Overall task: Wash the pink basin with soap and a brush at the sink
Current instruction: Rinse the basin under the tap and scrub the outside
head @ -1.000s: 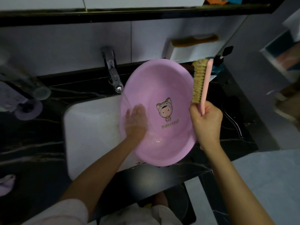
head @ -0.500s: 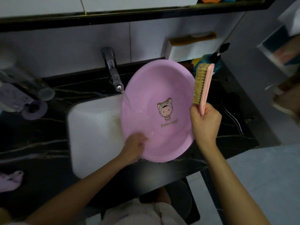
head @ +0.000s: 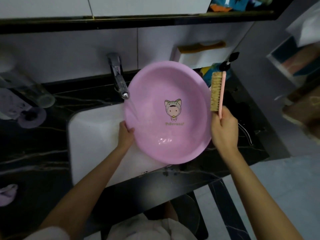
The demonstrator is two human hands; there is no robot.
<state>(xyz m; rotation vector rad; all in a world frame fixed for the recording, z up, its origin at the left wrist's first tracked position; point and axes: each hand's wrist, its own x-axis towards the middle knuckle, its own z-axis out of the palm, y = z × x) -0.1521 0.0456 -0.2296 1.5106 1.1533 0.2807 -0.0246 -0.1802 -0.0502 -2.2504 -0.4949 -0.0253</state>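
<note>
The pink basin (head: 166, 110) is gripped at its left rim by the left hand (head: 125, 134) and held tilted over the white sink (head: 93, 139). A pink-backed scrubbing brush (head: 217, 91) is clasped upright in the right hand (head: 224, 130) beside the right rim. Water is poured from the faucet (head: 119, 80) into the basin.

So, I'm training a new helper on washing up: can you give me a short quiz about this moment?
1. True or false: the brush is scrubbing the basin's bottom.
2. Which hand grips the basin's rim? A) left B) right C) neither
3. Fill in: water from the tap runs into the ____.
Key: 1 false, the right hand holds it upright beside the basin; 2 A, the left hand; 3 basin.
</note>
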